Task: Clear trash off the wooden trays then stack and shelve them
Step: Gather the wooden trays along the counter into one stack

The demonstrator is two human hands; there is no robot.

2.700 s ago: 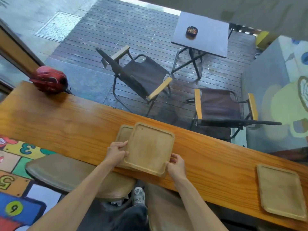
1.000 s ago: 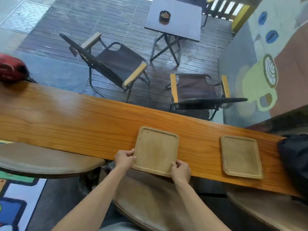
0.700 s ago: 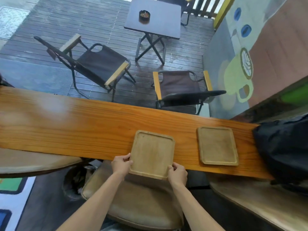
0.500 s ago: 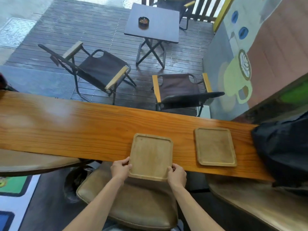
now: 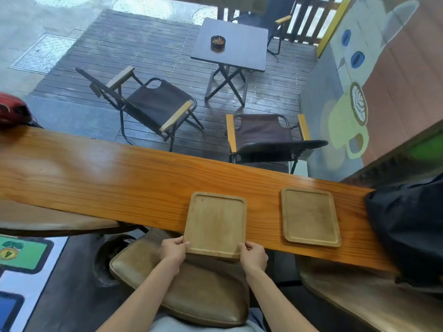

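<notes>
I hold a square wooden tray (image 5: 215, 224) by its near corners, my left hand (image 5: 173, 250) on the left one and my right hand (image 5: 253, 256) on the right one. It juts over the near edge of the long wooden counter (image 5: 107, 178). Whether another tray lies under it is hidden from here. A second wooden tray (image 5: 310, 216) lies flat and bare on the counter a short way to the right. No trash shows on either tray.
A black bag (image 5: 412, 226) sits on the counter's right end, a red helmet (image 5: 13, 112) at its far left. Brown cushioned stools (image 5: 187, 291) stand below the counter. Beyond it are folding chairs (image 5: 153, 106) and a small table with an ashtray (image 5: 218, 42).
I have carried the held tray to the right along the counter, toward the second tray. At first it lay over another tray; now only one shows. Both hands keep their grip.
</notes>
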